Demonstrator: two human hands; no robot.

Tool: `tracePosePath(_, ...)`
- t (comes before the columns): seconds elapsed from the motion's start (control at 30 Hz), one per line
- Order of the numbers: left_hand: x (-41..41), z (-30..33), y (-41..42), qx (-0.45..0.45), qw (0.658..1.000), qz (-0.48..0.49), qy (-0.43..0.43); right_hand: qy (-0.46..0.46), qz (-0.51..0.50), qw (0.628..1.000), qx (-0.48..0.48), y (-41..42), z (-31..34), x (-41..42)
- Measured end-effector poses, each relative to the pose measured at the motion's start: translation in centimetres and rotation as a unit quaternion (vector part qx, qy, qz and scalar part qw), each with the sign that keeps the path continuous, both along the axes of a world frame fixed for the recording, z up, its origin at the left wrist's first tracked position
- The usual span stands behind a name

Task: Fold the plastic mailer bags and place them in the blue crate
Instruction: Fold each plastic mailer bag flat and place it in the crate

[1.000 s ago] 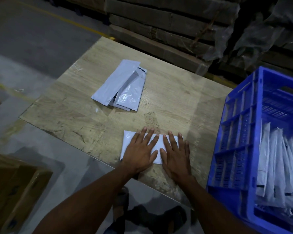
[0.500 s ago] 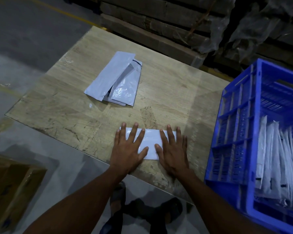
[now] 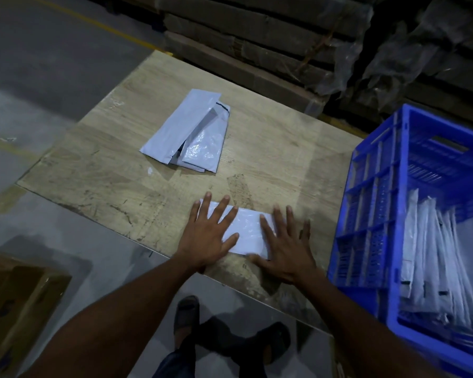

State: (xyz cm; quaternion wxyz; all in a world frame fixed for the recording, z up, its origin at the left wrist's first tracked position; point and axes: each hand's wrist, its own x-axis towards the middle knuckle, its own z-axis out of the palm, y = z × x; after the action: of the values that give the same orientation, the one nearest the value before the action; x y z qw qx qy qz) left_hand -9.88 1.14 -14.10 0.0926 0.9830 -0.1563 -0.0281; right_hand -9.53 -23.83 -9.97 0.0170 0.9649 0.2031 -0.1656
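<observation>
A folded white mailer bag (image 3: 248, 230) lies flat near the front edge of the wooden table (image 3: 271, 148). My left hand (image 3: 209, 233) presses its left end with fingers spread and straight. My right hand (image 3: 287, 246) lies flat on its right end, fingers straight. A small pile of grey-white mailer bags (image 3: 191, 135) rests farther back at the table's middle. The blue crate (image 3: 372, 203) stands at the right, holding several folded white bags upright.
A cardboard box (image 3: 19, 304) sits on the floor at lower left. Stacked flat cartons and crumpled plastic wrap (image 3: 284, 50) line the far side behind the table. My feet in dark sandals (image 3: 186, 312) show below the table edge.
Both hands have slid apart along the folded bag, the left toward its left end and the right toward its right end, baring its middle. The pile and crate have not moved.
</observation>
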Motion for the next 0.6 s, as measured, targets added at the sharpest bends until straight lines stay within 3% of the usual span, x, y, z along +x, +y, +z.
tracePosePath(0.1, 2.0, 0.3, 1.5, 0.007, 0.998, -0.065, 0.01, -0.008, 0.08, 0.997, 0.018, -0.7, 0.1, -0.9)
tracePosePath(0.33, -0.1, 1.0, 1.8, 0.032, 0.994, -0.104, -0.016, 0.015, 0.057, 0.997, 0.05, 0.2, 1.3, -1.2)
tracePosePath(0.4, 0.2, 1.1, 2.0, 0.033, 0.995, -0.089, -0.017, -0.04, 0.101, 0.992, 0.059, 0.6, 2.5, -1.9)
tracePosePath(0.5, 0.8, 1.5, 1.8, 0.016, 0.995, -0.094, -0.001, -0.133, 0.266, 0.954, 0.042, 1.3, 3.3, -3.7)
tracePosePath(0.6, 1.2, 1.7, 1.7, -0.013, 0.992, -0.124, 0.022, -0.14, 0.273, 0.952, 0.018, 2.1, 3.2, -4.0)
